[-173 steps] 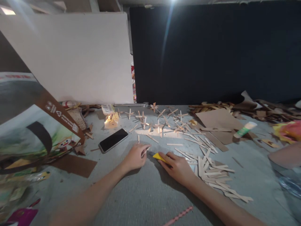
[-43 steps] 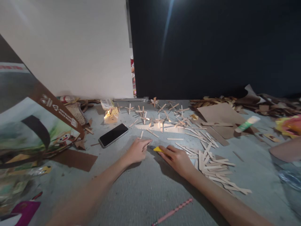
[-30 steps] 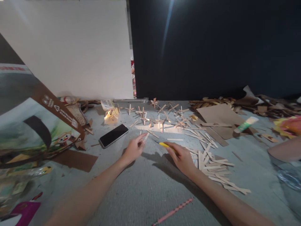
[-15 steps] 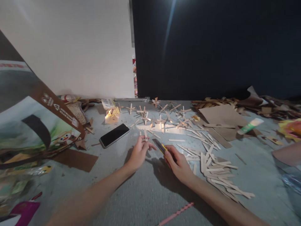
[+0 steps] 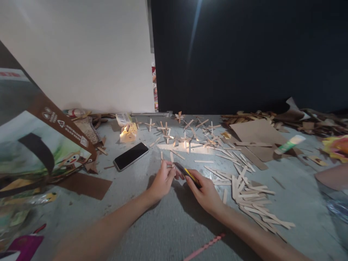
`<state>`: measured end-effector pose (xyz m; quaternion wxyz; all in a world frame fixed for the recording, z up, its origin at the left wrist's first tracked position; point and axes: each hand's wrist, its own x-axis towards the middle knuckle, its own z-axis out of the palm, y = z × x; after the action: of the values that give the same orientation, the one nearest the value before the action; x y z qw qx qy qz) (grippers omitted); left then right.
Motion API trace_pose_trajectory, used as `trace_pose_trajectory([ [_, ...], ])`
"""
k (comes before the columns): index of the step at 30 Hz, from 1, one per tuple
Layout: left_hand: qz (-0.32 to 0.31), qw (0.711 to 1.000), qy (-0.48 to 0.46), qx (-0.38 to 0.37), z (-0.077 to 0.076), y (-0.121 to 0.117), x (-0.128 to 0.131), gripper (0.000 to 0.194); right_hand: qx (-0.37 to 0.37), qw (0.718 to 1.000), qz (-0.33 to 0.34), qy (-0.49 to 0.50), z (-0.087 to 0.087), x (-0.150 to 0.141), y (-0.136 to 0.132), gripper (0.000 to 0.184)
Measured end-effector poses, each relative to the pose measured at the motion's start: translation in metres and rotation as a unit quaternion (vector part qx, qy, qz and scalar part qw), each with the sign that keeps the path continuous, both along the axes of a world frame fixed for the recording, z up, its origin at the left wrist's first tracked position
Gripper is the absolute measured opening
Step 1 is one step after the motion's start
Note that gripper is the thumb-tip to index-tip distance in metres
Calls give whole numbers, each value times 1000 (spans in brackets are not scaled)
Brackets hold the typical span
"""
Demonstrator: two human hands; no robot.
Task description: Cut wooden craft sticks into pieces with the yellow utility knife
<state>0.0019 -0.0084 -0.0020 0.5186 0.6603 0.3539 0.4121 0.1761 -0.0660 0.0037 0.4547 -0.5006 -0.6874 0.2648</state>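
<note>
My left hand (image 5: 162, 181) pinches a wooden craft stick (image 5: 172, 158) that points up and away from me. In my right hand (image 5: 203, 188) is a black and yellow utility knife (image 5: 190, 175), its blade end meeting the stick at my left fingertips. Whether the blade cuts into the wood is too small to tell. Another short stick (image 5: 161, 156) shows just beyond my left hand. Right of my hands lies a heap of loose craft sticks (image 5: 252, 197). Several crossed-stick pieces (image 5: 187, 125) are spread out beyond them.
A phone (image 5: 131, 156) lies to the left, near a brown printed paper bag (image 5: 65, 127). Cardboard sheets (image 5: 251, 134) and a green-white glue stick (image 5: 290, 144) are at the right. A pink twisted stick (image 5: 205, 247) lies near me. White and black panels (image 5: 231, 54) stand behind.
The knife has come left against the stick, and my left fingers have closed in around it. The stick has shifted slightly right. The view has turned a little.
</note>
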Motion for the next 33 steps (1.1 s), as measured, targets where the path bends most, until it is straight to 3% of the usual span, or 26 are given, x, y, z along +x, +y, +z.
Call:
trace_pose_trajectory([
  [11, 26, 997, 68, 30, -1, -1, -1, 28, -11, 1000, -19, 7, 0, -7, -6, 27],
  [16, 19, 997, 69, 38, 1, -1, 0, 28, -76, 994, -17, 79, -1, -11, -8, 33],
  [19, 8, 998, 58, 33, 1, 0, 0, 29, -163, 971, -2, 172, -2, -13, -7, 40],
  [23, 5, 998, 53, 20, 2, 1, -1, 29, -262, 919, 39, 292, 3, -14, -5, 47],
  [29, -33, 998, 61, 3, 3, -2, 0, 29, -290, 866, 46, 405, 10, -10, 2, 46],
  [31, -33, 998, 52, -2, 3, -1, 0, 29, -280, 875, 35, 394, 9, -7, 4, 45],
  [33, -9, 999, 50, -1, 4, 1, 0, 29, -255, 902, 20, 348, 7, -3, 7, 46],
])
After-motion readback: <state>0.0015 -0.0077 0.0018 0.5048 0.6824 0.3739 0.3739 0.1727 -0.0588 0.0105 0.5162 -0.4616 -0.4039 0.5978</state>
